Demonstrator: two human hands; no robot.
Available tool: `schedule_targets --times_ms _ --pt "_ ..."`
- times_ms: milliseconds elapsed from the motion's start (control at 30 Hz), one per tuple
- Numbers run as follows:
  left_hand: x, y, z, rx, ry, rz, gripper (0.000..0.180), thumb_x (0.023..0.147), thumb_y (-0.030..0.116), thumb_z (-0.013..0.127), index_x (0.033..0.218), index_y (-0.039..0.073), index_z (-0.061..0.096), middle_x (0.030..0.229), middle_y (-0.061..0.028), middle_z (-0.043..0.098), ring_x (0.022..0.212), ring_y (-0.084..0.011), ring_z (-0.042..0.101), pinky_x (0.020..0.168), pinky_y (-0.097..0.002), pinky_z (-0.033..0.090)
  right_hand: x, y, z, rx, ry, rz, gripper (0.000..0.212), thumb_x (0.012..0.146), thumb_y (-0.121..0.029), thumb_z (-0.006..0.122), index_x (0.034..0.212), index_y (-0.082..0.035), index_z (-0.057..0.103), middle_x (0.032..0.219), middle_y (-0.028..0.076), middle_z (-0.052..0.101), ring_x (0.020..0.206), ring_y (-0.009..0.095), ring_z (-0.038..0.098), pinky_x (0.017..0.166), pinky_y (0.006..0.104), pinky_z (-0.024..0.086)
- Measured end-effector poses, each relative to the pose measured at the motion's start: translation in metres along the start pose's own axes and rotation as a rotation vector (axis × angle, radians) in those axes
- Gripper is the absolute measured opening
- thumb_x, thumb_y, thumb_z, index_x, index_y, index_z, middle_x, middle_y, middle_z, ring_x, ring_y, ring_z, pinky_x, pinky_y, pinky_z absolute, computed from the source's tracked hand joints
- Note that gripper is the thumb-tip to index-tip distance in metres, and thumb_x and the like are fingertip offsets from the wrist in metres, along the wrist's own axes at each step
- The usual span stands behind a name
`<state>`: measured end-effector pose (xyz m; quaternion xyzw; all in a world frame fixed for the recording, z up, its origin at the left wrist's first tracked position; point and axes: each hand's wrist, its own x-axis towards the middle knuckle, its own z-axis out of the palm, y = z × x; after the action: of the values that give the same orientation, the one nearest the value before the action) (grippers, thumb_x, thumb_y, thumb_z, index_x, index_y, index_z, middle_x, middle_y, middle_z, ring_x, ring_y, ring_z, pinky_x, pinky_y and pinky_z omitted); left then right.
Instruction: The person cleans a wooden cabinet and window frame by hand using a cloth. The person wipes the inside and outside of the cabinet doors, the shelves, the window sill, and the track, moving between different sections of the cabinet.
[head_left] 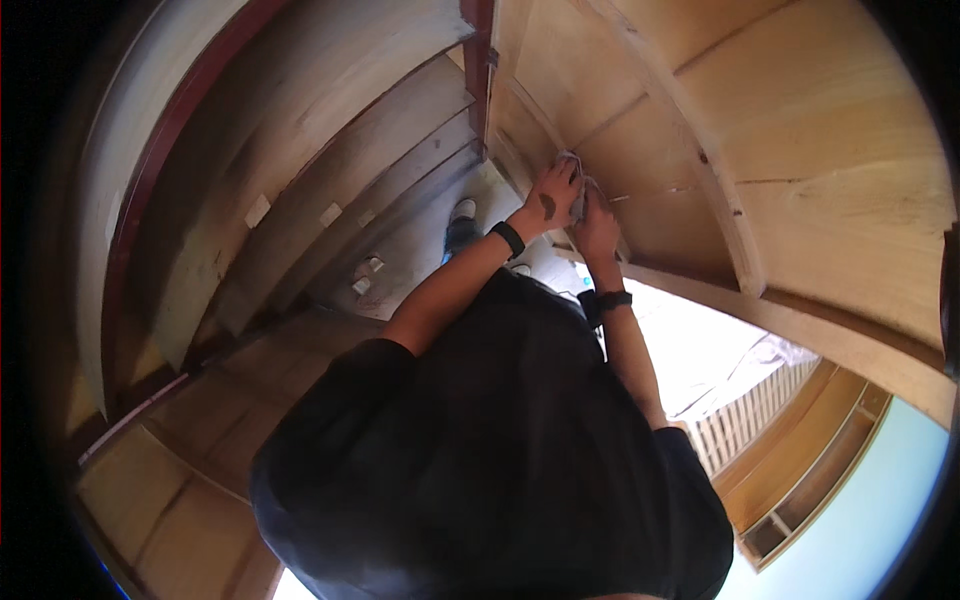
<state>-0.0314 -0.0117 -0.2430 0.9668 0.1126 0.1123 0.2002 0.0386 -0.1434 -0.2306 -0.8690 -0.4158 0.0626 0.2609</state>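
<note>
Both hands are close together at the inner side of a wooden panel (650,140) framed with battens. My left hand (552,197), with a dark patch on its back and a black band at the wrist, is closed on a crumpled greyish cloth (579,205). Part of the cloth shows beyond its fingertips. My right hand (598,228), also banded at the wrist, grips the same cloth from the right side. Its fingers are partly hidden. Both hands are at or very near the panel's lower frame; exact contact is hard to make out.
Grey-brown shelves (300,130) with dark red edges rise on the left, some bearing pale tags (331,213). Small pale pieces (362,286) lie on the grey floor (400,290). One shoe (464,209) shows beyond my left arm. A slatted wooden piece (750,410) stands lower right.
</note>
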Motion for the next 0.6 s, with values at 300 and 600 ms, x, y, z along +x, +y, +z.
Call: schedule_targets --times_ms 300,600 --pt "-0.01 -0.036 0.009 -0.065 0.005 0.037 0.055 0.074 0.017 0.073 0.125 0.002 0.061 0.13 -0.0228 0.059 0.128 -0.0391 0.054 0.105 -0.0482 0.045 0.034 -0.047 -0.035 -0.052 -0.406 0.175 0.057 0.082 -0.005 0.06 0.139 -0.009 0.056 0.117 0.028 0.069 0.111 0.048 0.064 0.096 0.057 0.05" --pt "-0.078 -0.102 -0.199 -0.554 0.263 -0.171 0.034 0.08 0.005 0.07 0.112 0.005 0.058 0.092 -0.0189 0.063 0.088 -0.039 0.066 0.074 -0.0474 0.05 0.096 -0.182 -0.055 0.369 -0.209 -0.355 0.053 0.071 0.016 0.057 0.12 -0.004 0.064 0.12 0.023 0.069 0.116 0.043 0.065 0.101 0.0459 0.05"
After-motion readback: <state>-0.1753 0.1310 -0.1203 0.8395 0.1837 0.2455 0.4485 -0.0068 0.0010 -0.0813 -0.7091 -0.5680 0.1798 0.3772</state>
